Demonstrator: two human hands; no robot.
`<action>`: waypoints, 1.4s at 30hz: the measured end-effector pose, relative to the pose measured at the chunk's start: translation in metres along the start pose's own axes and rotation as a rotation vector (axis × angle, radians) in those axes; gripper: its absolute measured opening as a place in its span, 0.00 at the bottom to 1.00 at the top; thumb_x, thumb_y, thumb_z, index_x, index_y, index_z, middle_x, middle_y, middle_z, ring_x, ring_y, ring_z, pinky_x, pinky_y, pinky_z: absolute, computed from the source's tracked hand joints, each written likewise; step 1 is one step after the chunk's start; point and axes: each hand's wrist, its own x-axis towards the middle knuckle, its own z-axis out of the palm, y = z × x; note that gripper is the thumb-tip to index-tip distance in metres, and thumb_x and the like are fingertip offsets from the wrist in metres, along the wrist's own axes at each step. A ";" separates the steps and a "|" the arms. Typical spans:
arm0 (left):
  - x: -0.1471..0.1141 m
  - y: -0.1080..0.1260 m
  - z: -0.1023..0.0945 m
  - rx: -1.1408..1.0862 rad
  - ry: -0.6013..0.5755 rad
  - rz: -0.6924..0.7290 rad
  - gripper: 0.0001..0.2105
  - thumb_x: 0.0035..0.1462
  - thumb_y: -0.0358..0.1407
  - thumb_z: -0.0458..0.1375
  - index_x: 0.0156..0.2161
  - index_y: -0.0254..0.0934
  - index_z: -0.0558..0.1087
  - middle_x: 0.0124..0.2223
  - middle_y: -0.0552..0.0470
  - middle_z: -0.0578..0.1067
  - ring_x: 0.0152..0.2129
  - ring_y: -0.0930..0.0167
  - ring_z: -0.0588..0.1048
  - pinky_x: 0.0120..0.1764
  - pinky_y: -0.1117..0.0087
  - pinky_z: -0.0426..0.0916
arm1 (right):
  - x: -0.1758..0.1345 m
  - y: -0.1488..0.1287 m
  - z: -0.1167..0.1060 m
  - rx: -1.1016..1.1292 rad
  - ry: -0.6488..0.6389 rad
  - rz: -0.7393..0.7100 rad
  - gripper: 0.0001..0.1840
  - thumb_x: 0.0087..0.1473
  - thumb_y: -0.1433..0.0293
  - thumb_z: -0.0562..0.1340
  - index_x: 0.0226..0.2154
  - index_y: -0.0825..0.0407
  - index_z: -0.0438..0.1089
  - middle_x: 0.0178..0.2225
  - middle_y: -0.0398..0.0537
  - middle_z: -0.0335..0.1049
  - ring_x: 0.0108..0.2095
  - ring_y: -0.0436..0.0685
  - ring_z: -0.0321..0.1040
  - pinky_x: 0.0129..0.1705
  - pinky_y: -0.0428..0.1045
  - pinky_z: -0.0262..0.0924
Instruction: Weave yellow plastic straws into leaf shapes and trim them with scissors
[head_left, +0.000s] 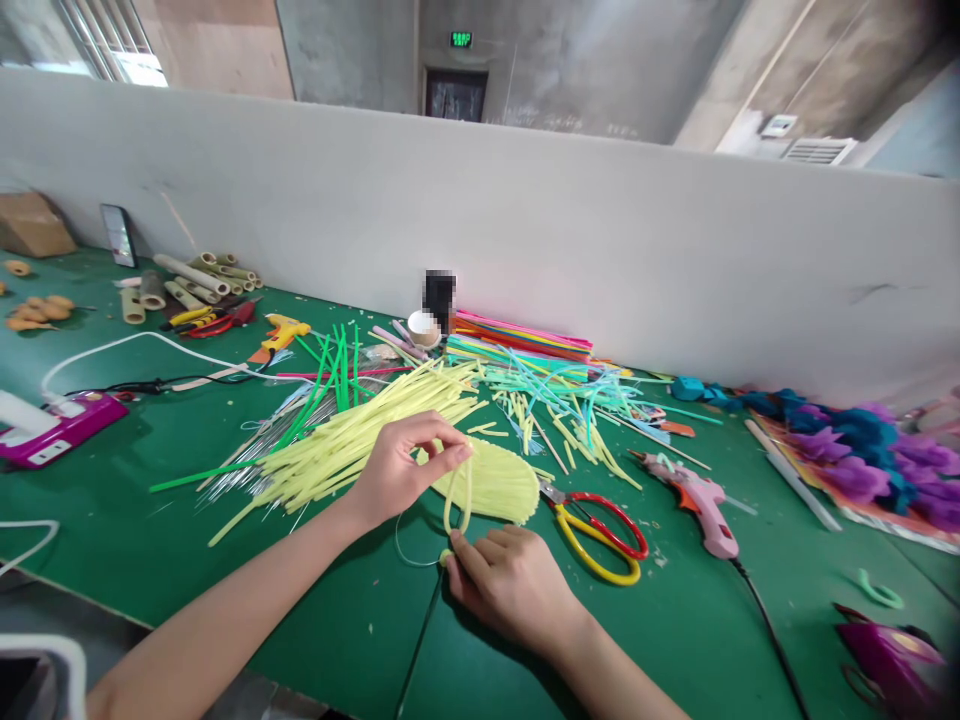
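Fuzzy, matt yellow pipe cleaners [360, 440], seemingly chenille, lie on a green felt-like table [150, 520].

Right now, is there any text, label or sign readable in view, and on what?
Green sign above the far door: lit characters, too blurred to read.
Phone leaning on the partition: screen shows nothing legible.
Nothing readable on the scissors or the pink glue gun.

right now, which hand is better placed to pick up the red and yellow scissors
The right hand, probably. It rests on the green table just beside the red and yellow handled scissors, pinching the low end of a bent pale yellow fuzzy stem. The left hand pinches the stem's top, farther away.
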 end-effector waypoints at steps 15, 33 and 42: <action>0.003 0.011 -0.001 0.010 -0.045 0.040 0.04 0.56 0.32 0.61 0.31 0.35 0.75 0.30 0.52 0.74 0.28 0.73 0.71 0.31 0.74 0.64 | 0.003 -0.006 0.003 0.057 0.016 0.093 0.10 0.58 0.68 0.56 0.30 0.52 0.71 0.15 0.41 0.68 0.16 0.48 0.60 0.24 0.51 0.35; 0.000 0.014 0.012 -0.036 -0.062 -0.055 0.07 0.56 0.37 0.60 0.31 0.35 0.74 0.31 0.51 0.73 0.29 0.73 0.71 0.30 0.74 0.65 | -0.006 0.006 -0.010 0.107 -0.084 0.085 0.16 0.60 0.69 0.52 0.22 0.52 0.63 0.16 0.41 0.65 0.16 0.47 0.55 0.25 0.51 0.35; 0.000 0.010 0.019 0.146 -0.297 -0.022 0.10 0.58 0.41 0.58 0.35 0.36 0.75 0.35 0.50 0.73 0.27 0.74 0.70 0.29 0.75 0.63 | -0.024 0.042 -0.026 0.390 -0.078 0.348 0.14 0.58 0.69 0.55 0.22 0.52 0.63 0.18 0.39 0.63 0.19 0.46 0.57 0.24 0.44 0.44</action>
